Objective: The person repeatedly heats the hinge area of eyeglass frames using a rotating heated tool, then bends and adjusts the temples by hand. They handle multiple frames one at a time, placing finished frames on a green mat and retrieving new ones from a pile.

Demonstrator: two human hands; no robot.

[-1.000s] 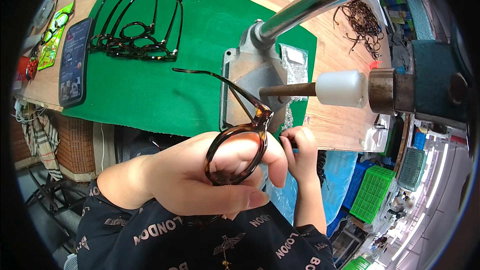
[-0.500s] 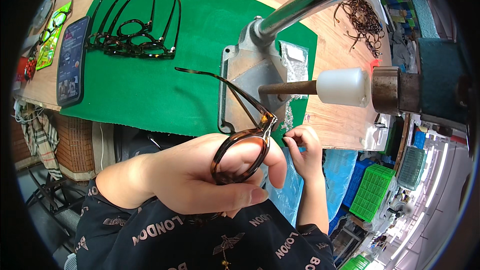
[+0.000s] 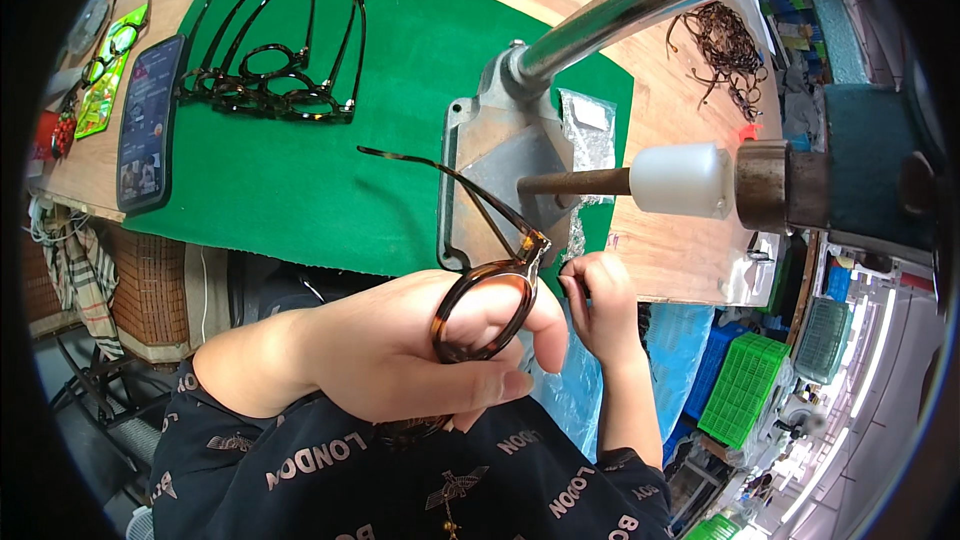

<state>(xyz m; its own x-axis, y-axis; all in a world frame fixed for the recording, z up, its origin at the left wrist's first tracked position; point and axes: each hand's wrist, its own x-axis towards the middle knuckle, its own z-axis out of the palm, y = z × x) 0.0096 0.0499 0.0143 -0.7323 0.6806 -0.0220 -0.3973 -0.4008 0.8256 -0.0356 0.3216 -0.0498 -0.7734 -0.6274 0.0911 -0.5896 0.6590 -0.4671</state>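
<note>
My left hand [image 3: 370, 365] is closed round a tortoiseshell eyeglass frame [image 3: 533, 246], held tilted in front of my chest. One round rim lies across my fingers, and a temple sticks up and to the left over the green mat. The other part of the frame is mostly hidden beneath my hand. At the table's near edge, my right hand [image 3: 606, 308] has its fingers curled in against the thumb; whether anything is pinched there I can't make out. Just beyond it, tiny clear bits spill from a transparent plastic bag [image 3: 588, 120].
A bench press base [image 3: 462, 130] stands on the green mat [image 3: 300, 200], with a steel column [image 3: 620, 10] and a white cylinder [image 3: 680, 180] on a rod. Several tortoiseshell frames [image 3: 320, 110] and a phone [image 3: 148, 130] lie left. A temple pile [image 3: 728, 48] lies right.
The fingers of my right hand have curled in more at the table edge. My left hand and the eyeglass frame have shifted very slightly right.
</note>
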